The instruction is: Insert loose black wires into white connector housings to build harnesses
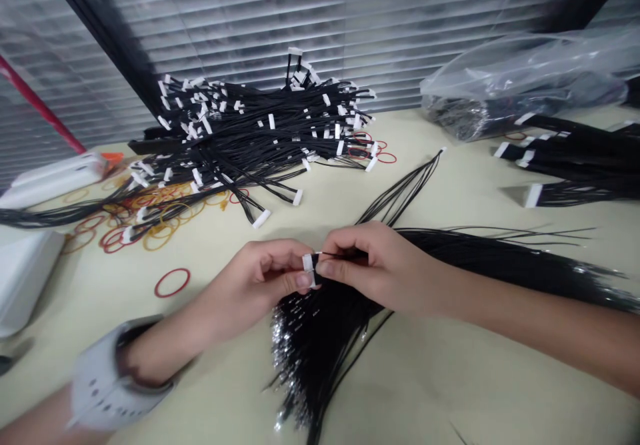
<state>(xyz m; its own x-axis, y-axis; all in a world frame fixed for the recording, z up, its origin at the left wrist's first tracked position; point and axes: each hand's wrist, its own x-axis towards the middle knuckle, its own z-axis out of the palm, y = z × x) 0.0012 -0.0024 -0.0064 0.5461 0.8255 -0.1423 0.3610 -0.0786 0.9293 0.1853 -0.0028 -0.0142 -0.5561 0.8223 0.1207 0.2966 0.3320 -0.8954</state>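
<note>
Between the thumb and fingers of my left hand (273, 272) is a small white connector (308, 265). My right hand (377, 265) pinches a black wire (344, 254) close to the connector's right side; whether the wire's end sits inside the connector I cannot tell. Beneath both hands lies a thick bundle of loose black wires (340, 325), with shiny metal terminals (287, 358) fanned out at its near left end. Further black wires (405, 188) with a small white tip stretch up and away behind my right hand.
A big pile of black cables with white connectors (250, 122) lies by the window blinds (390, 18). Red and yellow rubber bands (163, 232) are scattered at left, near white boxes (30, 272). On the right are a clear plastic bag (520, 85) and finished-looking black harnesses (590, 158).
</note>
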